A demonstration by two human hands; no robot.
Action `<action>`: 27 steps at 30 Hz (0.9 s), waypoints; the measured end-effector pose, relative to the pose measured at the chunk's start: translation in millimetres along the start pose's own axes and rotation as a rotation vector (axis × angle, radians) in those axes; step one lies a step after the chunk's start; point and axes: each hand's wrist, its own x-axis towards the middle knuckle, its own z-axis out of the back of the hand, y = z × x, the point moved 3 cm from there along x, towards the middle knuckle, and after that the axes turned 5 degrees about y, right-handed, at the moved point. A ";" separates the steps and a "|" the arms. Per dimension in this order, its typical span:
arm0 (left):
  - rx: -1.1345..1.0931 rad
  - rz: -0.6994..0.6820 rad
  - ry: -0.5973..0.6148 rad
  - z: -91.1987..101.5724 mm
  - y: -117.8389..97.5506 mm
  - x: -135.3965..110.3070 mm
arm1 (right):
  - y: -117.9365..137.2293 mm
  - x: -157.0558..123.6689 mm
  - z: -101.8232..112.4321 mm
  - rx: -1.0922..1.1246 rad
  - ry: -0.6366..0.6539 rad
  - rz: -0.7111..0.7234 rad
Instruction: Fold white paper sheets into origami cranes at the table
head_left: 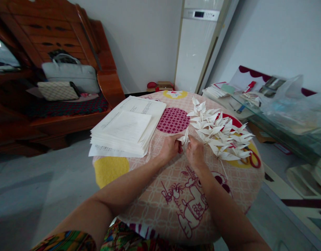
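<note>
Right of the paper stack [124, 145], the left hand [172, 147] and right hand [195, 152] both pinch one folded paper piece [186, 137], with a white origami cluster [211, 130] farther right.

The left grip [172, 149] and right grip [195, 150] hide part of the pointed white folded-paper piece [185, 138] between them. To their right, spiky white paper shapes [212, 129] cover the blades of the red-handled scissors [255, 162]; leftward, the thick white paper stack [125, 128] bears illegibly small print.

The bench [244, 191], round and covered with a patterned cloth, stood on a grey floor [45, 184]. Left of the bench was a carved wooden seat [71, 33]; behind it, a pale wall [139, 42] and a tall white unit [194, 52]; to its right, a glass shelf [283, 127].
</note>
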 end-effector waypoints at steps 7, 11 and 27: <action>-0.032 -0.032 -0.045 -7.5 6.1 1.3 | 5.3 2.0 3.6 -0.016 0.039 -0.093; 0.120 -0.046 -0.077 -1.9 9.3 4.6 | 2.6 2.1 2.9 -0.058 0.055 -0.056; -0.078 0.061 -0.051 -5.5 15.0 4.0 | 1.7 3.4 1.9 -0.027 0.088 -0.057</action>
